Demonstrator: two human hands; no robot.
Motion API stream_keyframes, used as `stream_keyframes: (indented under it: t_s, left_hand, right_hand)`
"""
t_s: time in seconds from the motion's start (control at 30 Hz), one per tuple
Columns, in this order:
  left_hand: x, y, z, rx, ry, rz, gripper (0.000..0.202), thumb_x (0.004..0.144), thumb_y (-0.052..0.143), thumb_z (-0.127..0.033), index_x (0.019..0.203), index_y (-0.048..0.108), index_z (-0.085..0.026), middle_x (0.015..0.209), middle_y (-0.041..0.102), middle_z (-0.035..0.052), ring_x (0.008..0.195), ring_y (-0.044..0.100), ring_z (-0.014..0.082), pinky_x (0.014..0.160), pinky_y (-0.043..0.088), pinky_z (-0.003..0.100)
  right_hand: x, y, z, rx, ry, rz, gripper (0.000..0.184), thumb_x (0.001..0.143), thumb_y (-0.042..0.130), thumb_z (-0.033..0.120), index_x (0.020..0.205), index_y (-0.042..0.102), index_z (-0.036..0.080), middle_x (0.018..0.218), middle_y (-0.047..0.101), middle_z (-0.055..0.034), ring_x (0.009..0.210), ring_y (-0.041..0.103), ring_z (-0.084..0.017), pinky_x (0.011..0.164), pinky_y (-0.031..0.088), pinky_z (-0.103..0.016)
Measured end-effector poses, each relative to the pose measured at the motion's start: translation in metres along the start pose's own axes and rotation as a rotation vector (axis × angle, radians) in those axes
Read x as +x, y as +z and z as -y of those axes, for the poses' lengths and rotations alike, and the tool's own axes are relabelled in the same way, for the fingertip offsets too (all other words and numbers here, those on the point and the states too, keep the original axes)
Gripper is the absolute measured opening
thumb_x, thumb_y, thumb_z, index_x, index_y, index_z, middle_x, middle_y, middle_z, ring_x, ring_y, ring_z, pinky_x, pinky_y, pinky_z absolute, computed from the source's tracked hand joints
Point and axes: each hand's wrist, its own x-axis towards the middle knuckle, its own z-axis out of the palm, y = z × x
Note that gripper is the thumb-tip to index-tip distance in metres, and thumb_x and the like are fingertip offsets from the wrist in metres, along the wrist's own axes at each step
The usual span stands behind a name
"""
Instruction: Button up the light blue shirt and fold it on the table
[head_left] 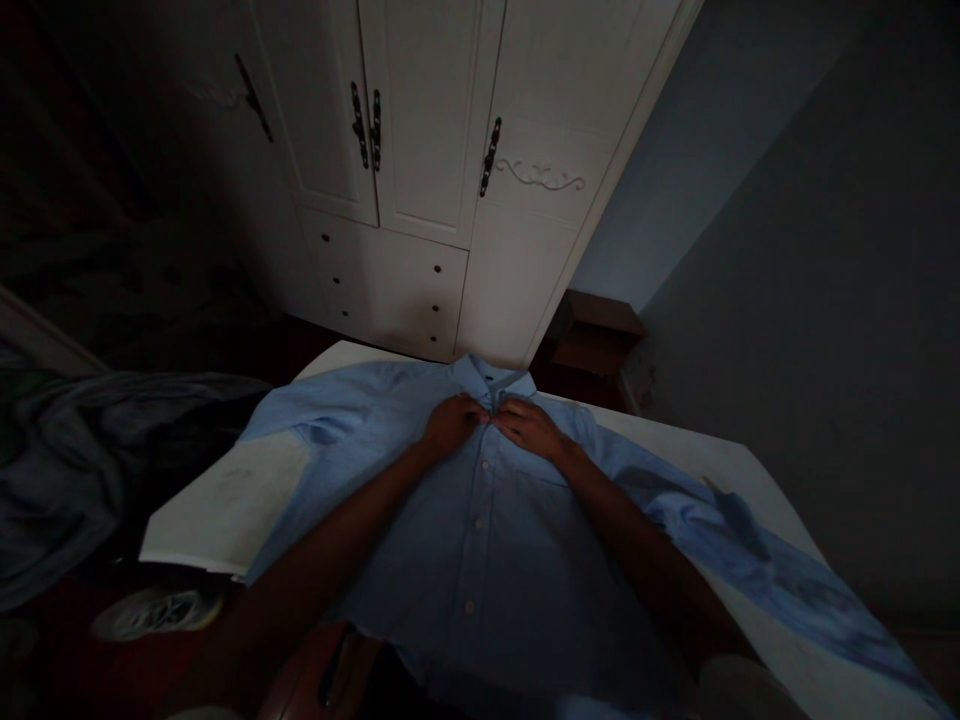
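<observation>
A light blue button-up shirt [420, 520] lies front up across a white table [232, 500], its collar at the far edge and its sleeves spread to both sides. Just below the collar, my left hand [454, 424] pinches the front placket from the left. My right hand [529, 426] meets it there, fingers closed on the other side of the placket. Several buttons run down the front toward me and look fastened. Whatever button lies between my fingertips is hidden.
Beyond the table stands a white wardrobe [420, 130] with dark handles. A small brown shelf unit [600, 330] sits by the grey wall. Dark rumpled fabric [67, 470] is piled at the left, and a white shoe [157, 612] rests on the red floor.
</observation>
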Motion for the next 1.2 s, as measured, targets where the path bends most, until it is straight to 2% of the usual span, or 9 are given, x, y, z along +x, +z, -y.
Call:
stream_keyframes:
  t_s: [0.3,0.5,0.73,0.83,0.97,1.2]
  left_hand:
    - [0.001,0.002,-0.001,-0.066,-0.016,-0.044,0.018,0.086,0.059,-0.02,0.089,0.077,-0.021,0.092,0.073,0.0034,0.089,0.066,0.0164,0.086,0.049,0.028]
    - [0.0,0.005,0.0,-0.089,-0.015,-0.057,0.017,0.086,0.059,-0.021,0.089,0.076,-0.02,0.094,0.074,0.0039,0.09,0.066,0.0169,0.089,0.05,0.029]
    - [-0.002,0.001,-0.006,-0.049,0.003,0.027,0.022,0.087,0.055,-0.02,0.096,0.075,-0.022,0.097,0.074,0.003,0.095,0.065,0.0166,0.09,0.049,0.029]
    - [-0.006,-0.003,-0.013,-0.035,0.015,0.053,0.023,0.085,0.06,-0.028,0.102,0.075,-0.022,0.1,0.073,0.0036,0.095,0.065,0.0178,0.089,0.049,0.028]
    - [-0.01,-0.001,-0.02,0.035,-0.017,0.008,0.029,0.078,0.068,-0.038,0.101,0.075,-0.022,0.1,0.072,0.0039,0.092,0.065,0.0193,0.087,0.05,0.029]
    - [-0.01,0.011,-0.019,0.112,-0.053,-0.072,0.02,0.078,0.061,-0.021,0.091,0.076,-0.019,0.092,0.072,0.0049,0.085,0.065,0.0179,0.083,0.049,0.028]
  right_hand:
    - [0.0,0.001,0.005,-0.051,0.092,-0.013,0.027,0.1,0.043,0.028,0.1,0.069,0.022,0.096,0.066,-0.0083,0.085,0.063,-0.018,0.077,0.053,-0.031]
    - [0.0,0.0,0.005,-0.009,0.096,-0.011,0.027,0.101,0.043,0.028,0.102,0.069,0.024,0.098,0.067,-0.0075,0.087,0.064,-0.018,0.079,0.054,-0.03]
    - [-0.001,0.003,0.003,-0.009,0.101,-0.02,0.027,0.1,0.043,0.029,0.102,0.069,0.023,0.097,0.068,-0.0082,0.086,0.065,-0.019,0.078,0.055,-0.032]
    - [-0.002,0.005,0.001,0.001,0.101,-0.027,0.027,0.1,0.043,0.029,0.102,0.068,0.021,0.098,0.068,-0.0095,0.088,0.065,-0.02,0.079,0.055,-0.034]
    - [-0.002,0.006,0.0,0.028,0.117,-0.03,0.027,0.1,0.042,0.03,0.102,0.069,0.022,0.099,0.068,-0.0093,0.09,0.065,-0.021,0.082,0.054,-0.036]
    - [0.002,0.006,0.0,0.07,0.099,-0.019,0.026,0.1,0.043,0.03,0.102,0.068,0.021,0.103,0.07,-0.0092,0.092,0.066,-0.02,0.082,0.055,-0.034]
